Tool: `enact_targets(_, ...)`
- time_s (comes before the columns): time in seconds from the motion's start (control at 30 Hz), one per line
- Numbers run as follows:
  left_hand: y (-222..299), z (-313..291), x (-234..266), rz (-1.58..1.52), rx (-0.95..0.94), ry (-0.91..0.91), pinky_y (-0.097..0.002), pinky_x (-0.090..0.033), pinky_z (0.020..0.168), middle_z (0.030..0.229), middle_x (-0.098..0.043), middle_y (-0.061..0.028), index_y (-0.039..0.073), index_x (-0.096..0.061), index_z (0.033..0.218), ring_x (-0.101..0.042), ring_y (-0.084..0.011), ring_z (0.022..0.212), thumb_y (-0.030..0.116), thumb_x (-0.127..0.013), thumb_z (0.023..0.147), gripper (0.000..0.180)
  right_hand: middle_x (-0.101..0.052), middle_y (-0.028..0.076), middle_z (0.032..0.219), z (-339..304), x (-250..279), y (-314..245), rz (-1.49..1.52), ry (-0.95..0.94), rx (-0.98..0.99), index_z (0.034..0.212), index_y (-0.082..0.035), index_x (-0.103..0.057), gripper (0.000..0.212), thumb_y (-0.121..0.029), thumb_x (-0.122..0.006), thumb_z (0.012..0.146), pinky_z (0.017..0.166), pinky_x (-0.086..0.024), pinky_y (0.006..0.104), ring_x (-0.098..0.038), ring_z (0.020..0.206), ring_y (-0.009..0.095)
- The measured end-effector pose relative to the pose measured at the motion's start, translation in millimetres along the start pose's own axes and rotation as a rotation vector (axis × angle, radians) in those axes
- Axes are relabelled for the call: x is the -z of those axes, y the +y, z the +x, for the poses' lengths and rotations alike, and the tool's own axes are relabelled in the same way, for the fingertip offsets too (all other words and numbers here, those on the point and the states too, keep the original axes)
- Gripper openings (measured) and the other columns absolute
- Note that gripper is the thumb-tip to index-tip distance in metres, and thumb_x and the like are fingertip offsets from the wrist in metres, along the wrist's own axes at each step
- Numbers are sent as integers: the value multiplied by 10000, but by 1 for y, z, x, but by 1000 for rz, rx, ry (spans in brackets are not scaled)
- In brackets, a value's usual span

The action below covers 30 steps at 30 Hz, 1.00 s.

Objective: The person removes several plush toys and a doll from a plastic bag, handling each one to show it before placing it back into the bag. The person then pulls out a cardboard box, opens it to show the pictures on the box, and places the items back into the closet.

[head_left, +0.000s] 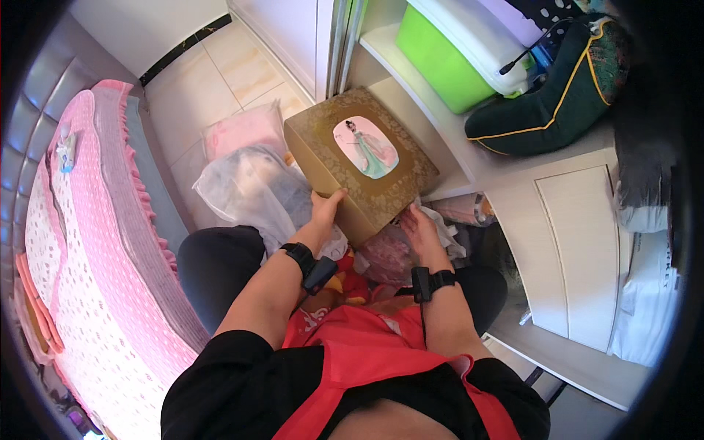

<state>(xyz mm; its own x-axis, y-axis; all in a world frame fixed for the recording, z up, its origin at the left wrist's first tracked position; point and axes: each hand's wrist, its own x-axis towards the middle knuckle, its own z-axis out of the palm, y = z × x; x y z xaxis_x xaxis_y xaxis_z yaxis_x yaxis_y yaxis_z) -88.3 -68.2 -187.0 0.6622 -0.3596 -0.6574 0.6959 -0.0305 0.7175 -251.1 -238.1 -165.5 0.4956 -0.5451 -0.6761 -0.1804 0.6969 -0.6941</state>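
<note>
A large gold-brown gift box (315, 158) with a leafy pattern is tilted between my hands, in front of the cabinet opening. Its top carries a pink oval picture of a figure in a long green dress. My left hand (324, 214) grips the box's near left side, thumb on the upper edge. Beneath the near right side, my right hand (420, 231) supports the box, its fingertips partly hidden under it. Below the box lie a pinkish plastic bag (385, 254) and a red and yellow soft item (354, 282) near my knees.
Left of the box, a white translucent bag (253, 183) and a pink package (246, 132) lie on the tiled floor. A bed (95, 220) with pink bedding runs along the left. On the right cabinet shelf sit a green bin (440, 66) with a white lid and a dark green neck pillow (543, 121).
</note>
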Motion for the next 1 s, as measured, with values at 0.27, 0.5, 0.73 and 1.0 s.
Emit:
enact_targets(0.27,12,-10,-1,4,-96,-10,-336,-397,873,1186,-421,-157,30,-215,1271,-453,-247,1067,317,-758,643,878,-526,58,1095,36,-9,-2,329,-32,-67,1155,-43,-476,432,-308,-590,833,846,-389,314,-480,1002,221)
enact_targets(0.5,40,-31,-7,-93,130,-84,-425,-420,826,1200,-413,-147,58,-218,1269,-454,-266,1079,262,-715,678,799,-543,61,968,29,-14,-15,267,36,-112,1003,-80,-533,343,-284,-653,754,782,-405,341,-504,890,228)
enact_targets(0.73,20,-10,2,-59,126,-90,-441,-398,789,1180,-444,-116,100,-294,1247,-443,-263,1091,256,-659,678,694,-515,66,971,19,-15,-7,183,-20,36,997,-88,-510,402,-286,-687,696,863,-384,384,-483,947,239)
enact_targets(1.0,41,-33,3,-92,211,-169,-408,-356,847,1243,-375,-65,175,-234,1301,-359,-217,1141,277,-645,683,749,-525,16,972,7,-15,-6,124,106,41,993,-127,-536,347,-272,-677,711,797,-361,366,-468,944,192)
